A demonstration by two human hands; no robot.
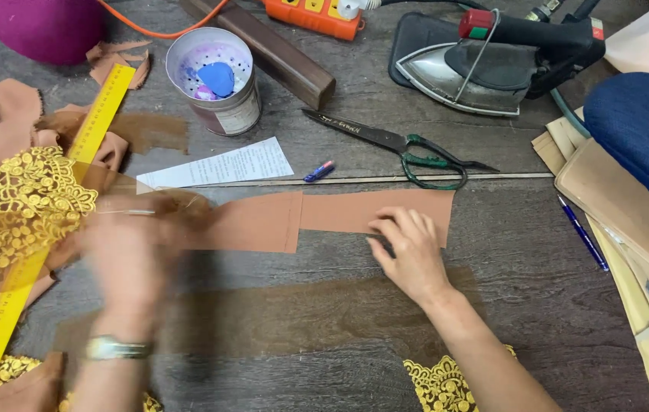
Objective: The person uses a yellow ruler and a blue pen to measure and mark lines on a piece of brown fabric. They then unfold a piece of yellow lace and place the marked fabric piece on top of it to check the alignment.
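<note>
Mid-counter [538, 252], my right hand [408, 248] lies flat, fingers spread, pinning the brown fabric strip [324, 215]. Left hand [130, 252] blurred at the strip's other end, grip unreadable. I'd keep the pinning hand firm so the strip lies straight.

Even, soft daylight fills the frame with faint shadows under the right hand [410, 248], while the left hand [127, 255] at lower left smears into motion blur and the iron [484, 69] shows mild glare.
</note>
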